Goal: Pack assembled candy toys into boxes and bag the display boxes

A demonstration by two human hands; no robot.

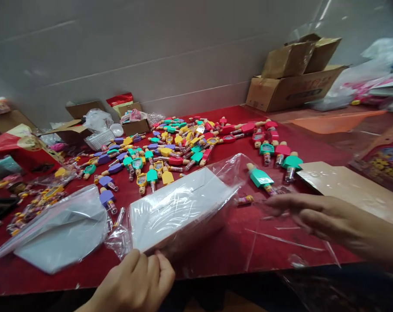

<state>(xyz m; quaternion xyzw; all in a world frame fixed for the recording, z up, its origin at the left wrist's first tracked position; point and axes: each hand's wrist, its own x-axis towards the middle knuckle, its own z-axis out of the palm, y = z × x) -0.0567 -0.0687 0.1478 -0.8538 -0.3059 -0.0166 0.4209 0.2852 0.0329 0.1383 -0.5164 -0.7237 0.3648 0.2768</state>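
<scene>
Diffuse, moderate light is recorded across the scene, and only faint shadows are cast on the red bench (274, 247). White glare is seen on the clear wrap of the grey packet (180, 203) and on the plastic bag (63, 229). Motion blur is noted on the right hand (332, 223), and the frame edges are smeared and bowed.

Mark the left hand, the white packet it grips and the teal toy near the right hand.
left hand (136, 277), head view, hand's middle.
white packet (180, 203), head view, top face.
teal toy (260, 177), head view, teal body.
</scene>
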